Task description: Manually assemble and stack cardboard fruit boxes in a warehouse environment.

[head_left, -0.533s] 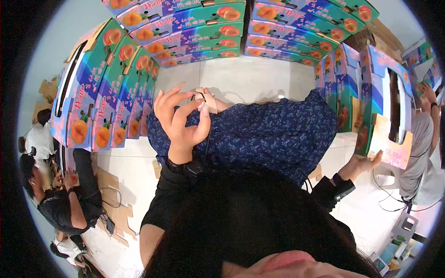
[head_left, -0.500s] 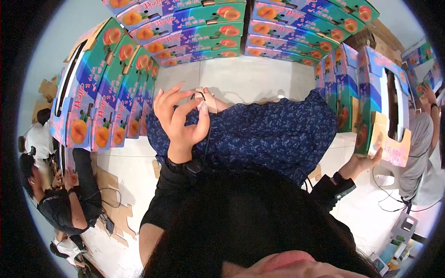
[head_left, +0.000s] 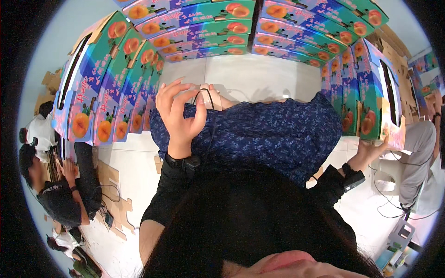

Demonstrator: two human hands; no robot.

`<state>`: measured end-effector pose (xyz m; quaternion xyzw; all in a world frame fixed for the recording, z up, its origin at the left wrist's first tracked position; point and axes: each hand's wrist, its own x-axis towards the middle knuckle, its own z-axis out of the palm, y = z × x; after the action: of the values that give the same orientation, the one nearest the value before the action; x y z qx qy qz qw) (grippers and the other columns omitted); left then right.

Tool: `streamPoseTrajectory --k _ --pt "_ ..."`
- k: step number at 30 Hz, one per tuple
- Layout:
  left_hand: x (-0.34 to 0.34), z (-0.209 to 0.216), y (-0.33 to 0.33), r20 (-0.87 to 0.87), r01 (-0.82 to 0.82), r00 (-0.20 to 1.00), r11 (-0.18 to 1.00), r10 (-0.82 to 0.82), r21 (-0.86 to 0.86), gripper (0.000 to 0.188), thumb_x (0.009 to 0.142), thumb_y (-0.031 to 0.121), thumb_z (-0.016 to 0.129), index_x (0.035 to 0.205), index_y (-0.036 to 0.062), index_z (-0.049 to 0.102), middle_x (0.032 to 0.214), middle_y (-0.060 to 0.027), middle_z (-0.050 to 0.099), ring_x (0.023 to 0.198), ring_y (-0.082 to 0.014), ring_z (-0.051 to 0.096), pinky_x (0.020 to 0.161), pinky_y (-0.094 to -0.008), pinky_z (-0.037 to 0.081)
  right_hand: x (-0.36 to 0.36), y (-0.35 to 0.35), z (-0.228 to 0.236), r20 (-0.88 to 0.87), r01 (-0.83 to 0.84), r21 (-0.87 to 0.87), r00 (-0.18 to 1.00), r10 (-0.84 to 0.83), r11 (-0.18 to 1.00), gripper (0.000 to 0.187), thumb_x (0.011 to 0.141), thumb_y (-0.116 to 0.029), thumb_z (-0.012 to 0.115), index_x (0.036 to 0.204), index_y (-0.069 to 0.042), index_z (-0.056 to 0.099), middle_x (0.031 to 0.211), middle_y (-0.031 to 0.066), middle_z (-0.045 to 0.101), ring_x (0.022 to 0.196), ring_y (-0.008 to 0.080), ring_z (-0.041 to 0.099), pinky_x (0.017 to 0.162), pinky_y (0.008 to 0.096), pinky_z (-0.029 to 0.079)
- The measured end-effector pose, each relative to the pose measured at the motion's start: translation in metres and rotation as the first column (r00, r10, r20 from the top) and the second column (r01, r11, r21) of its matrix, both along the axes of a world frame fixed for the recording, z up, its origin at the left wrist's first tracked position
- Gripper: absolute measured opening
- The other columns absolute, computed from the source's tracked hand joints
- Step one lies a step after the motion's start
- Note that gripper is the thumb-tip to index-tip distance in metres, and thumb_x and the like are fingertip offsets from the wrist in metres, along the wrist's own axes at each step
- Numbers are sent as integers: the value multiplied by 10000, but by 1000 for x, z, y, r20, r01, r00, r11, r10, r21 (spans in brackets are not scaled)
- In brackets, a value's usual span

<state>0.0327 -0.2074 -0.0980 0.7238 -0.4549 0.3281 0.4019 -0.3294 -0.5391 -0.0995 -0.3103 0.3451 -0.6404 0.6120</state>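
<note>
My left hand [head_left: 182, 111] is raised over my lap with its fingers apart and slightly curled. A thin black cable [head_left: 212, 109] runs close by its thumb and fingertips; nothing else shows in this hand. At the right, my right hand [head_left: 371, 150] grips the near bottom corner of a colourful cardboard box [head_left: 366, 88] printed with peaches. This box has a long slot in its outer face and lies against the row of similar boxes [head_left: 336, 88] there. Part of my right hand's grip is hidden by the box.
Stacked fruit boxes [head_left: 199, 32] stand ahead, with another row [head_left: 99, 88] at my left. A seated person [head_left: 60, 199] works at the far left near flattened cardboard [head_left: 116, 204]. Another person's grey trousers [head_left: 417, 162] and loose cables [head_left: 378, 190] are at the right.
The box in my right hand has moved closer against the right row, and its outer face has turned. My left hand has shifted slightly, its thumb and fingertips near the cable.
</note>
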Motion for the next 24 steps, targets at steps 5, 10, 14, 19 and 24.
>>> streamPoseTrajectory --k 5,10,14,19,24 --pt "19 7 15 30 -135 991 988 133 77 422 682 86 696 1078 56 553 1125 -122 552 1125 -343 488 989 -442 326 -26 -13 -17 -31 96 90 995 -93 991 542 828 -404 582 1264 -100 479 1278 167 495 1166 318 499 928 522 434" --pt "60 19 54 114 -472 879 878 463 75 688 703 259 710 1295 46 431 1312 -188 424 1250 -366 355 1022 -481 267 -21 -17 -6 -273 517 -216 782 -560 828 577 754 -131 692 1244 53 450 1222 201 502 1118 271 512 901 459 453" --pt "119 60 101 360 -650 726 755 585 85 748 705 362 713 1330 81 411 1342 -198 396 1247 -372 360 1003 -499 288 -11 -11 8 -430 457 -710 322 -844 536 633 664 -8 730 1220 99 447 1222 206 467 1064 262 520 907 395 462" --pt "203 120 160 297 -757 651 568 699 321 805 710 557 659 1280 21 471 1181 -238 560 1116 -379 528 941 -457 400 67 36 16 -411 141 -738 682 -605 660 553 735 -12 690 1228 40 444 1228 156 446 1082 238 487 921 371 442" --pt "232 133 159 34 -565 478 277 878 777 1059 583 763 604 1270 -32 473 1224 -274 527 1163 -364 513 961 -454 398 123 81 -8 -592 -195 -779 541 -597 596 391 807 -38 628 1183 -18 524 1289 165 434 1208 304 406 1011 397 342"
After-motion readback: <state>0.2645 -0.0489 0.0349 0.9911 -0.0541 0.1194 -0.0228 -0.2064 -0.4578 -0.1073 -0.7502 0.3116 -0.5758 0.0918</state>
